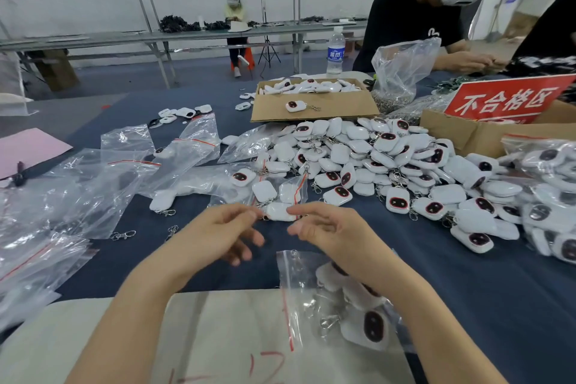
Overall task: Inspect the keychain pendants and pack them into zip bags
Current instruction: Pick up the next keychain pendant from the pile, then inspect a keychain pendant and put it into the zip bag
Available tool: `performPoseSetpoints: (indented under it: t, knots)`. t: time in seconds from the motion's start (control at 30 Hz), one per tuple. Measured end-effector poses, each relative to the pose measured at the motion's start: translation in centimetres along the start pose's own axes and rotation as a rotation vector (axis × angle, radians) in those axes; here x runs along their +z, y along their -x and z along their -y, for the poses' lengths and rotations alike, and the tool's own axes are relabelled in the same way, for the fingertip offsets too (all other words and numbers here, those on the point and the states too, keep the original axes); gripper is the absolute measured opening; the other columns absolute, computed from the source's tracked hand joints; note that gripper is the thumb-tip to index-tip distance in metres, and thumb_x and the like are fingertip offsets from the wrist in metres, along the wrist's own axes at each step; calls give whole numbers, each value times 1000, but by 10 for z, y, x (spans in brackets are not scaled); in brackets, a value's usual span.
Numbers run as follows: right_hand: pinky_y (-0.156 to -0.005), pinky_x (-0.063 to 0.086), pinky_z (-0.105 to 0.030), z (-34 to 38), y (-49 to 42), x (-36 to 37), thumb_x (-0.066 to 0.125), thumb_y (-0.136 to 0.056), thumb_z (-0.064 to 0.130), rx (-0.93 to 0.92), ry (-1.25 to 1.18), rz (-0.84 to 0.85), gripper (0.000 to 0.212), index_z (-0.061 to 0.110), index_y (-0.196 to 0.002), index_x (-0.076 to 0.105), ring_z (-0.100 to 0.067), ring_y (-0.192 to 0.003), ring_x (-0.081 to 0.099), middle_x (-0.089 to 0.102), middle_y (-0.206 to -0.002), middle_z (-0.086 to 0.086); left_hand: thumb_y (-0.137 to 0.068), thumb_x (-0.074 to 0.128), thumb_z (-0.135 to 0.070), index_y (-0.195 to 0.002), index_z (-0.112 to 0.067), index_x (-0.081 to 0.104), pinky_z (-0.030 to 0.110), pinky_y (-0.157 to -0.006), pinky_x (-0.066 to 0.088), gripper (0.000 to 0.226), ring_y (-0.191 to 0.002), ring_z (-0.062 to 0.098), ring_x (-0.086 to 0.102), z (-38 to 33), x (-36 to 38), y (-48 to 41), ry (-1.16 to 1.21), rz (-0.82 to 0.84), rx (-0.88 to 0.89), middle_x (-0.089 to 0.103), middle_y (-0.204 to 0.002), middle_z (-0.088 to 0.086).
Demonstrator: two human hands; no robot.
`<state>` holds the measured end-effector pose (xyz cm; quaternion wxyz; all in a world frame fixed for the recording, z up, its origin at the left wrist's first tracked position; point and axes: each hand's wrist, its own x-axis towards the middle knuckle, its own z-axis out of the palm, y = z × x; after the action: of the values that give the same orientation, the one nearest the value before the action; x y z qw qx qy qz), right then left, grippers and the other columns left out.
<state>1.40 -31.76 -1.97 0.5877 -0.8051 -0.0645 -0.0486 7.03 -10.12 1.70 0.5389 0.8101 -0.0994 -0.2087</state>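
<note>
A filled zip bag [349, 299] lay nearest me under my right forearm. Beyond it my left hand [223, 232] and right hand [324, 229] pinched a white pendant [279, 212] through its bag [265, 193]. Behind lay the pendant pile [389, 162] and a cardboard box [311, 100], crowding the blue surface [467, 290].

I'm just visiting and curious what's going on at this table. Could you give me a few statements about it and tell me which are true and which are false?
1. Both hands pinch one zip bag between them. True: the left hand and right hand hold the zip bag, which has white pendants inside.
2. The big pile of pendants lies left of the hands. False: it lies to their right.
3. A filled bag lies under the right forearm. True.
4. The red sign stands in a metal tray. False: it stands in a cardboard box.
5. The water bottle lies on its side. False: it stands upright.
</note>
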Motion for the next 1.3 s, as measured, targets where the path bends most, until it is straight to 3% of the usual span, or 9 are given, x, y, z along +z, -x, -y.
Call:
performPoseSetpoints:
  t: [0.2, 0.3, 0.47, 0.63, 0.77, 0.93, 1.03, 1.1, 1.3]
  knots:
    - [-72, 57, -20, -18, -7, -16, 62, -99, 18, 166, -315, -297, 23, 36, -98, 75, -8, -85, 71, 76, -104, -1, -99, 58, -21, -101, -34, 66, 5, -76, 41, 16, -83, -2, 60, 20, 30, -19, -404, -304, 322, 67, -94, -18]
    - [-70, 58, -20, -28, -12, -17, 59, -101, 15, 230, -393, -385, 21, 31, -101, 72, -7, -82, 72, 71, -111, -4, -98, 55, -15, -102, -30, 69, 21, -94, 42, 21, -103, 6, 55, 29, 50, -21, -565, -290, 421, 64, -105, -17]
    - [-65, 48, -7, -34, -13, -20, 54, -100, 18, 172, 37, -495, 30, 36, -123, 63, 10, -74, 63, 58, -119, 6, -94, 51, -6, -94, -33, 69, 30, -96, 44, 32, -106, 5, 51, 39, 53, -27, -506, -340, 411, 56, -98, -33]
    - [-61, 39, -11, -19, -34, -26, 54, -100, 30, 272, 294, -475, 43, 21, -143, 50, 1, -87, 56, 55, -134, -4, -94, 50, -4, -82, -45, 60, 24, -90, 42, 44, -104, 2, 52, 39, 51, -30, -448, -341, 394, 59, -97, -34]
    - [-95, 45, -37, -10, -48, -24, 63, -96, 32, 438, 484, -362, 55, 17, -145, 46, -32, -130, 46, 51, -141, -14, -95, 50, -5, -80, -47, 59, 10, -81, 36, 46, -101, -5, 51, 39, 50, -28, -414, -340, 404, 59, -96, -33]
    - [-68, 45, -33, -5, -34, -22, 70, -90, 23, 343, 438, -265, 23, 0, -92, 64, -25, -85, 61, 69, -89, -10, -99, 52, -10, -98, -36, 68, 20, -88, 45, 30, -100, 0, 56, 39, 52, -24, -348, -349, 433, 64, -99, -27]
    - [-66, 44, -20, -3, -16, -20, 72, -89, 20, 196, 313, -266, 10, 24, -95, 65, -6, -81, 61, 69, -88, 10, -101, 56, -24, -105, -38, 67, 10, -74, 44, 19, -86, -2, 60, 30, 58, -16, -141, -381, 513, 66, -96, -25]
    - [-69, 46, -10, 0, -7, -14, 76, -86, 17, 121, 237, -199, 38, 45, -102, 57, 5, -80, 63, 69, -85, 24, -101, 58, -35, -109, -42, 66, 11, -72, 47, 13, -84, 3, 64, 23, 65, -12, -45, -304, 534, 68, -96, -22]
    - [-80, 56, -20, -7, -2, -1, 81, -82, 9, 21, -5, -178, 37, 36, -103, 67, -4, -85, 72, 76, -91, 12, -99, 63, -30, -107, -36, 68, 17, -78, 53, 11, -93, 5, 69, 25, 75, -14, 2, -242, 531, 73, -99, -16]
